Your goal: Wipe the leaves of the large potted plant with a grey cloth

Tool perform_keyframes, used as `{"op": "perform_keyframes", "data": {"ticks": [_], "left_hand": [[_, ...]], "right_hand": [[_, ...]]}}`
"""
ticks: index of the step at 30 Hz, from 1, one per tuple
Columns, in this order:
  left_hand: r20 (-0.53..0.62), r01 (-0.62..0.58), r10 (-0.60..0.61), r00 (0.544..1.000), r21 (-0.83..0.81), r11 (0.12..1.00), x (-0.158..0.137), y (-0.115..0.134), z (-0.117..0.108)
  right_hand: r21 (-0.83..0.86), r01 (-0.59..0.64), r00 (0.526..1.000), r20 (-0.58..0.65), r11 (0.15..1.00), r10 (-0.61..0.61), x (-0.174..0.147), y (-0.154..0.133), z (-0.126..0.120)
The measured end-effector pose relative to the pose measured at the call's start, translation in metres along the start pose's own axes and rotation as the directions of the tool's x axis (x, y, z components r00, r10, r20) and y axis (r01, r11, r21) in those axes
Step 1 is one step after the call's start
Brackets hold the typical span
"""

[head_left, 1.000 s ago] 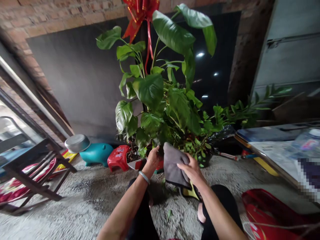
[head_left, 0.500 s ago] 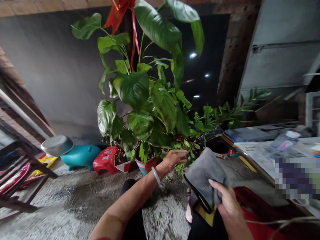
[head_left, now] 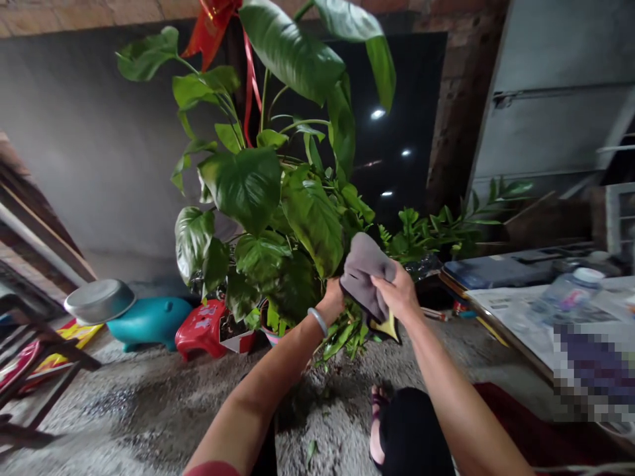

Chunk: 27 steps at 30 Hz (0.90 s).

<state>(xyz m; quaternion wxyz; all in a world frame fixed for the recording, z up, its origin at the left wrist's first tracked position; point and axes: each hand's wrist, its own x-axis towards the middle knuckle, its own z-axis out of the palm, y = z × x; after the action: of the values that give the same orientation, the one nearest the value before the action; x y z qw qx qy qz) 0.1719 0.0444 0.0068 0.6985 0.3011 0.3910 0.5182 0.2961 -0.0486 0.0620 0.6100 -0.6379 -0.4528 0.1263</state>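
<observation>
1. Clock directions run from the grey cloth (head_left: pixel 364 268), with twelve at the top of the view; the cloth is bunched just right of the view's middle, its dark-edged yellow part hanging below.
2. The right hand (head_left: pixel 398 295) is clamped on the cloth, thumb in front. The left hand (head_left: pixel 332 299), a pale bangle (head_left: pixel 318 322) at its wrist, is curled against the cloth's left edge; whether it grips anything cannot be told.
3. The tall leafy plant (head_left: pixel 241 185) fills ten o'clock; a broad drooping leaf (head_left: pixel 313 221) hangs just above the left hand, crowding that side. A red ribbon (head_left: pixel 211 33) shows toward eleven.
4. Toward eight, partly covered by foliage, is the pot (head_left: pixel 271 336); low greenery (head_left: pixel 342 344) lies below the hands.
5. Between eight and nine stand a red stool (head_left: pixel 201 330) and a teal animal-shaped stool (head_left: pixel 149 322), with a metal bowl (head_left: pixel 99 301) at its left end. Farther out is a wooden chair (head_left: pixel 37 393).
6. A smaller plant (head_left: pixel 449 225) spreads at two. At three, the counter (head_left: pixel 516 344) bounds the space, carrying papers and a clear bottle (head_left: pixel 575 296); a pixelated patch hides part of it.
7. A sandalled foot (head_left: pixel 377 430) is at six; a fallen leaf (head_left: pixel 311 451) lies on the rough floor toward seven.
</observation>
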Motion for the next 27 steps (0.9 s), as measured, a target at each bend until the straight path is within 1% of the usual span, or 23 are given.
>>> {"op": "perform_keyframes", "data": {"ticks": [1,2,3,5,6,7,8,9,10,11,12,13,15,16,17,18,20,21,22,24,25,26,27], "left_hand": [[-0.002,0.008,-0.008,1.0,0.03,1.0,-0.004,0.002,-0.01],[-0.005,0.017,-0.016,1.0,0.064,0.998,-0.009,0.004,-0.019],[-0.008,0.022,-0.021,1.0,0.095,0.995,-0.012,0.006,-0.027],[-0.007,0.021,-0.02,1.0,0.125,0.992,-0.018,0.012,-0.035],[-0.004,0.023,-0.022,1.0,0.126,0.992,-0.021,0.014,-0.036],[-0.001,0.028,-0.029,1.0,0.125,0.992,-0.022,0.016,-0.035],[0.004,0.035,-0.036,0.999,0.124,0.992,-0.024,0.018,-0.035],[0.012,0.043,-0.044,0.999,0.124,0.991,-0.025,0.019,-0.034],[0.013,0.048,-0.051,0.999,0.126,0.991,-0.026,0.02,-0.034],[0.006,0.051,-0.052,0.999,0.129,0.99,-0.027,0.021,-0.036],[-0.01,0.049,-0.048,0.999,0.129,0.99,-0.029,0.022,-0.039],[-0.032,0.046,-0.042,0.999,0.129,0.991,-0.03,0.024,-0.043],[-0.068,0.041,-0.033,0.997,0.124,0.991,-0.033,0.026,-0.052],[-0.067,0.038,-0.03,0.997,0.119,0.992,-0.035,0.027,-0.055],[-0.056,0.035,-0.029,0.998,0.117,0.993,-0.036,0.027,-0.057],[-0.041,0.034,-0.03,0.999,0.116,0.993,-0.037,0.028,-0.056],[-0.013,0.032,-0.031,0.999,0.116,0.993,-0.04,0.028,-0.048],[-0.012,0.033,-0.032,0.999,0.117,0.993,-0.041,0.027,-0.041],[-0.013,0.037,-0.036,0.999,0.118,0.992,-0.043,0.027,-0.034],[-0.021,0.041,-0.039,0.999,0.115,0.993,-0.047,0.025,-0.023],[-0.017,0.039,-0.037,0.999,0.112,0.993,-0.05,0.024,-0.023],[-0.005,0.034,-0.033,0.999,0.111,0.993,-0.054,0.023,-0.027],[0.018,0.021,-0.023,1.0,0.11,0.994,-0.06,0.02,-0.037]], "right_hand": [[-0.031,-0.008,0.999,-0.045,0.999,0.007,-0.003,0.003,-0.007],[-0.059,0.005,0.993,-0.12,0.998,-0.013,-0.004,0.001,-0.015],[-0.099,0.044,0.978,-0.2,0.994,-0.063,-0.004,-0.005,-0.023],[-0.199,0.182,0.915,-0.324,0.963,-0.24,0.002,-0.027,-0.03],[-0.247,0.258,0.879,-0.341,0.934,-0.333,0.005,-0.039,-0.027],[-0.281,0.323,0.854,-0.324,0.904,-0.406,0.007,-0.049,-0.02],[-0.303,0.367,0.846,-0.283,0.879,-0.451,0.007,-0.055,-0.01],[-0.317,0.386,0.859,-0.219,0.866,-0.463,0.003,-0.056,0.002],[-0.325,0.379,0.887,-0.138,0.866,-0.44,-0.003,-0.05,0.013],[-0.334,0.349,0.92,-0.056,0.876,-0.388,-0.012,-0.04,0.023],[-0.346,0.299,0.95,0.021,0.89,-0.311,-0.022,-0.025,0.029],[-0.36,0.236,0.971,0.069,0.903,-0.227,-0.032,-0.009,0.03],[-0.368,0.093,0.995,0.076,0.925,-0.07,-0.047,0.018,0.02],[-0.352,0.042,0.999,0.039,0.935,-0.03,-0.049,0.025,0.012],[-0.325,0.02,1.0,-0.015,0.946,-0.026,-0.049,0.025,0.003],[-0.292,0.032,0.995,-0.078,0.956,-0.057,-0.045,0.02,-0.005],[-0.24,0.125,0.966,-0.194,0.963,-0.173,-0.032,-0.002,-0.013],[-0.23,0.169,0.951,-0.217,0.958,-0.22,-0.026,-0.013,-0.012],[-0.226,0.194,0.949,-0.204,0.955,-0.241,-0.021,-0.022,-0.008],[-0.226,0.186,0.973,-0.095,0.956,-0.211,-0.025,-0.025,0.005],[-0.225,0.16,0.985,-0.033,0.961,-0.172,-0.035,-0.018,0.011],[-0.219,0.123,0.992,0.017,0.968,-0.123,-0.049,-0.007,0.015],[-0.213,0.078,0.996,0.052,0.974,-0.068,-0.067,0.008,0.015]]}}
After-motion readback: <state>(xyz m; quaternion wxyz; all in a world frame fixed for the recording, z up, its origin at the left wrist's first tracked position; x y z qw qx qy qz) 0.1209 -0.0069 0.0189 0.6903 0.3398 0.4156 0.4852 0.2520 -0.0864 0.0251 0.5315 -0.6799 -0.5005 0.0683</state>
